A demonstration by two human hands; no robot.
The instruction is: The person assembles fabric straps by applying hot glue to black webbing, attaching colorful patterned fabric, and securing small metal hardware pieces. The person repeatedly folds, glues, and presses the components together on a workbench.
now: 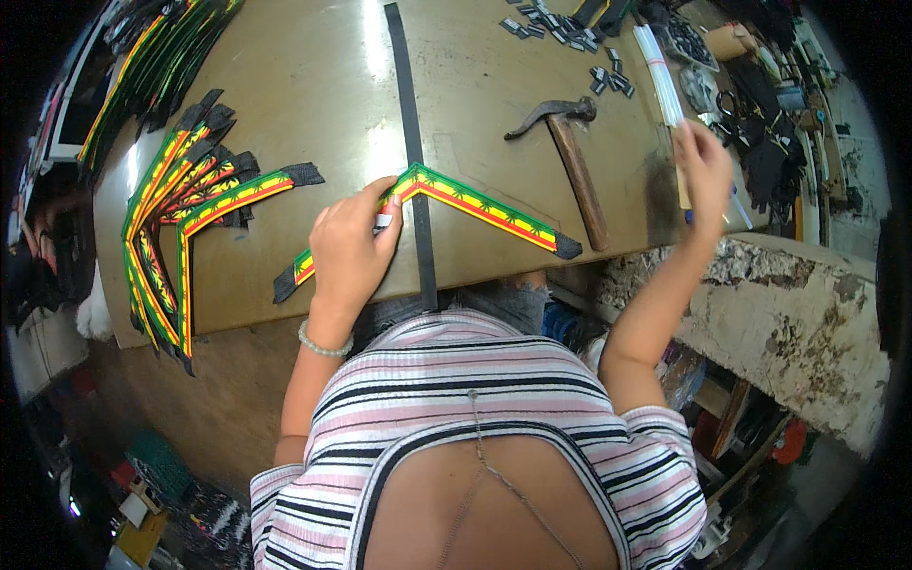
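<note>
My left hand (351,242) is closed over the left arm of a V-bent woven strap (484,211), striped green, yellow and red with dark leaf shapes and black ends. A small white-and-dark tag (383,222) shows by its thumb. The strap's bend lies across a long black band (407,95) running over the table to its near edge. On the right, my right hand (703,176) is raised with curled fingers at the near end of a bundle of white strips (657,71). Whatever its fingertips hold is hidden.
A wooden-handled hammer (578,176) lies between the strap and my right hand. Similar bent straps (185,237) are piled at left, with more long straps (157,71) behind. Small dark tags (560,28) are scattered at the far side. A rough concrete ledge (760,313) adjoins the table at right.
</note>
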